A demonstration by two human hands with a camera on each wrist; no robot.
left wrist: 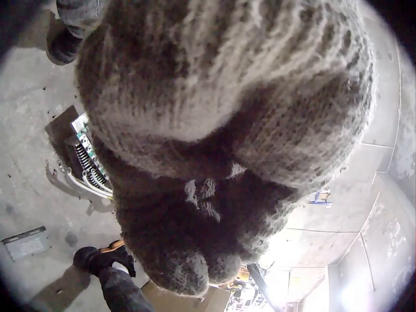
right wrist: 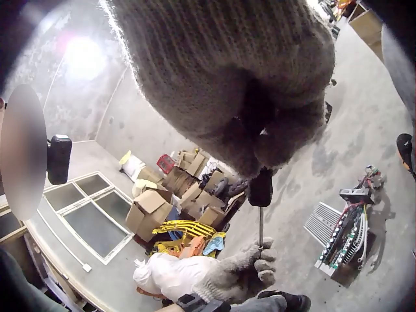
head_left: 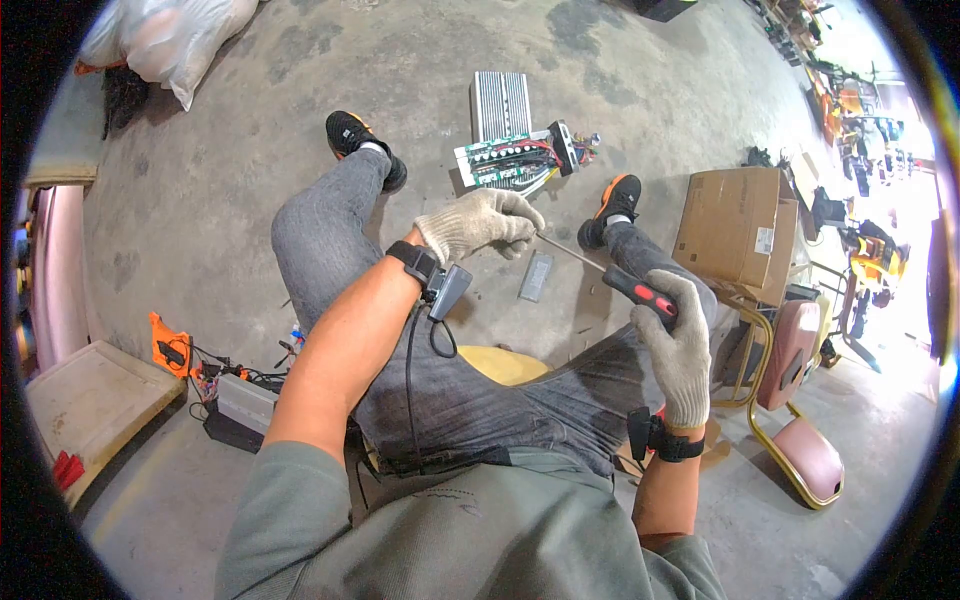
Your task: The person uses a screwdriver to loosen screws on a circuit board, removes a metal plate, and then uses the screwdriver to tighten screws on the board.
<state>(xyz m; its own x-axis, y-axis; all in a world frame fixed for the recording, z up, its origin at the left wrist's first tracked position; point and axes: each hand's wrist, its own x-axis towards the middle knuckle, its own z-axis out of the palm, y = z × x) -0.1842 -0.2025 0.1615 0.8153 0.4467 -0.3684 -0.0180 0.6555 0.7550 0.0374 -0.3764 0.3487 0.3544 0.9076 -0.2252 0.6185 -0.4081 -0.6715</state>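
Note:
My right hand (head_left: pixel 678 340), in a knitted work glove, grips the black and red handle of a screwdriver (head_left: pixel 640 291). Its thin metal shaft points up and left toward my gloved left hand (head_left: pixel 482 223). The left fingers are curled, and thumb and fingertips pinch at the tip of the shaft; whatever else they hold there is hidden. In the right wrist view the shaft runs from the fist down to the left fingers. Beyond the hands, on the floor, lies an opened electronic unit (head_left: pixel 510 160) with green circuit boards, coloured wires and a finned metal casing (head_left: pixel 502 105).
A small flat grey plate (head_left: pixel 537 276) lies on the floor between the feet. A cardboard box (head_left: pixel 727 225) and a folding chair (head_left: pixel 790 370) stand at the right. Left of the seat are a wooden board (head_left: pixel 100 400) and a wired metal unit (head_left: pixel 245 403). White sacks (head_left: pixel 180 40) lie far left.

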